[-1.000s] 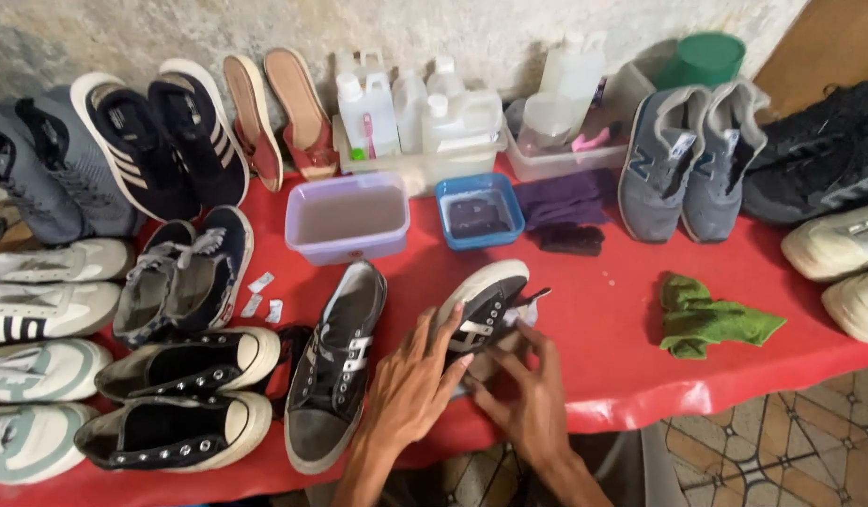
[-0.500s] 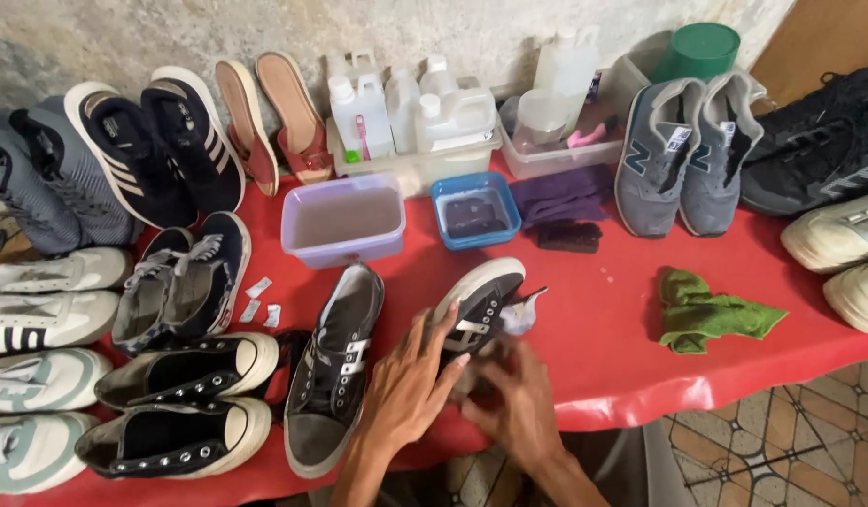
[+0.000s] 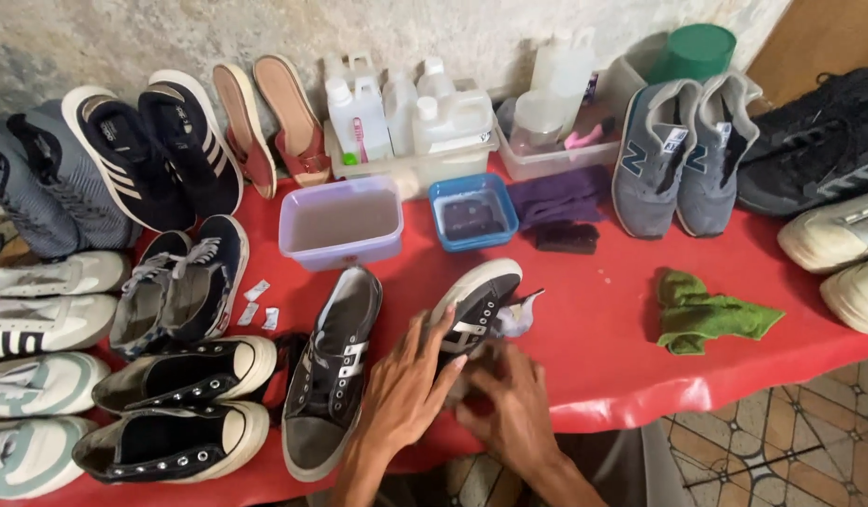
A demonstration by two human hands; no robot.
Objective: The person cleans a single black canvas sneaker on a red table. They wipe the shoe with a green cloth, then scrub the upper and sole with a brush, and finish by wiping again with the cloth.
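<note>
Soft, even daylight fills the scene, bright enough to show colours clearly. The glossy red table cover catches pale sheen along its front edge. Shadows are faint and short, lying just beside the shoes. The right hand is smeared by motion blur, while the left hand looks sharper. Wide-angle distortion bends things near the frame edges; fine detail is slightly soft throughout.

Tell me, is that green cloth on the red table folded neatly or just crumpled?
Crumpled. The green cloth lies bunched in uneven creases on the red table, apart from both hands.
</note>
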